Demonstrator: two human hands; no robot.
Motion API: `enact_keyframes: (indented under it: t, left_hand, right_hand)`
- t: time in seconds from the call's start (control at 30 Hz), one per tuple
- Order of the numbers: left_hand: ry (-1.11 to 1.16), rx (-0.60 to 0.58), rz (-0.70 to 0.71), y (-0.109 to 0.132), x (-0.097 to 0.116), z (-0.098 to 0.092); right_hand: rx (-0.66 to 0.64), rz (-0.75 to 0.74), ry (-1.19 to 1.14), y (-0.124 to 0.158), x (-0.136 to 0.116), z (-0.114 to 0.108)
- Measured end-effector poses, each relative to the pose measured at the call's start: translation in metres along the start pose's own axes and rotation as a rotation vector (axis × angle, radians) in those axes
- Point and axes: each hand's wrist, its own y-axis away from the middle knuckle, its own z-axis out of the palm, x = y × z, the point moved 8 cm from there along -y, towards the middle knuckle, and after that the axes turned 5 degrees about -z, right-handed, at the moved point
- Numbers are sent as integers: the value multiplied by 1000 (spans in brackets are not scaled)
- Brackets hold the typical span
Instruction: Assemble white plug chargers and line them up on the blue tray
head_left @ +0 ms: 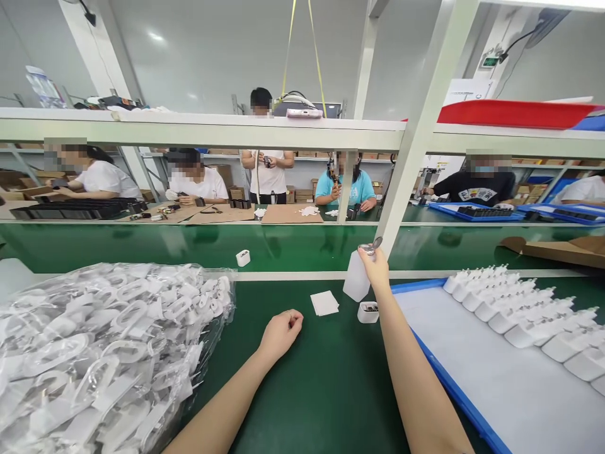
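Right hand (377, 270) clamped round top of white bottle (355, 279), near far edge of worktop (302, 391); bottle probably light, smooth, slightly squeezable; neck likely safest hold. Left hand (280, 334) curled, fingers together.

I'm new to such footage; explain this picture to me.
This shows no machine, just a person's bare hands, seen from a camera on their head. The right hand touches the top of a whitish bottle; the left hand is loosely curled, holding nothing visible. On the green table lie a clear bag of white parts at left, white square sheets and a small white case near the bottle, and a blue-rimmed tray with rows of white pieces at right. Other people work beyond.
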Motion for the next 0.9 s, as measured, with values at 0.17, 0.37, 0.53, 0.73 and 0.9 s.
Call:
enact_keyframes:
  t: [0.17,0.37,0.53,0.73,0.9]
  left_hand:
    - [284,288,-242,-7,-30,-20]
    - [56,513,-457,-55,-45,-58]
    - [-184,499,-516,-97,-58,-80]
    - [-303,319,-414,-141,-79,-69]
    - [-306,208,-388,-156,-83,-58]
  right_hand:
    - [9,-16,-17,-3,0,-2]
    - [-102,16,-68,-5,6,3]
    - [-388,59,-41,-7,19,14]
    - [-337,-10,-61,-11,27,7]
    - [-60,-163,-99,-6,29,-7]
